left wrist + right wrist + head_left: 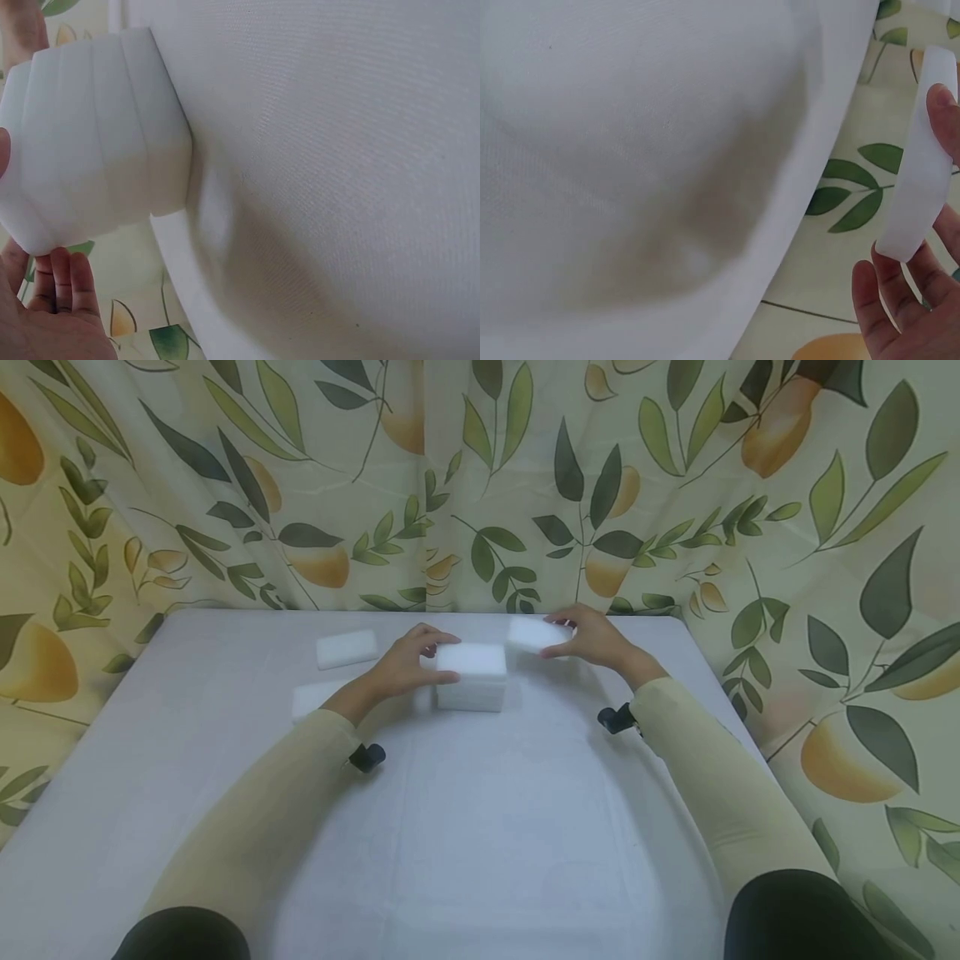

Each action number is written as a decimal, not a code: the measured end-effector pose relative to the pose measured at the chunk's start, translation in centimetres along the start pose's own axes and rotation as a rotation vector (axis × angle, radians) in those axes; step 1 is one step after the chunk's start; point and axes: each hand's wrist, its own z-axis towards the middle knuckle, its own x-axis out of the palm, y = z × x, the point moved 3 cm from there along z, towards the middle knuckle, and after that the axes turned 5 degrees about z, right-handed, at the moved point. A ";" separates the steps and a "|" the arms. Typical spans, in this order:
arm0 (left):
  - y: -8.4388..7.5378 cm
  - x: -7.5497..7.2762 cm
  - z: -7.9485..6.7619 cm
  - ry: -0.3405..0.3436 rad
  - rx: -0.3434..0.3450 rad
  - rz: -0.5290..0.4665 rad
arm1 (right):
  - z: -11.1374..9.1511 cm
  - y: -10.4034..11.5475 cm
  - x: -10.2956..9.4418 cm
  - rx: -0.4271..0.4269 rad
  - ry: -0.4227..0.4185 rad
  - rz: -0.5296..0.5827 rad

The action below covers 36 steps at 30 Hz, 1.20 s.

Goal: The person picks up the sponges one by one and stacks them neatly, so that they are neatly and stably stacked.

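Observation:
Near the far side of the table, several white sponge blocks stand in a neat stack [472, 685]. My left hand [405, 664] holds the stack's upper part from the left, thumb at the front and fingers at the back. The left wrist view shows the layered stack [97, 135] with fingertips touching its edge. To the right, my right hand [596, 639] pinches a single white sponge [527, 633] between thumb and fingers. In the right wrist view that sponge [919, 165] is held off the table, seen along its thin side.
Two more white sponges lie left of the stack: one farther back [347, 649], one nearer [311, 697], partly hidden by the left wrist. A white cloth covers the table [510, 843]. Behind it hangs a leaf-and-fruit patterned curtain [480, 543].

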 end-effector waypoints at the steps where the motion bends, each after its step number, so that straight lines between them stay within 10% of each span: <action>1: 0.0 0.0 0.0 0.000 -0.001 -0.001 | 0.0 0.1 0.0 -0.002 0.001 0.001; 36: 0.0 -0.1 0.0 0.009 -0.004 -0.009 | -0.4 4.8 -0.5 -0.099 0.000 0.022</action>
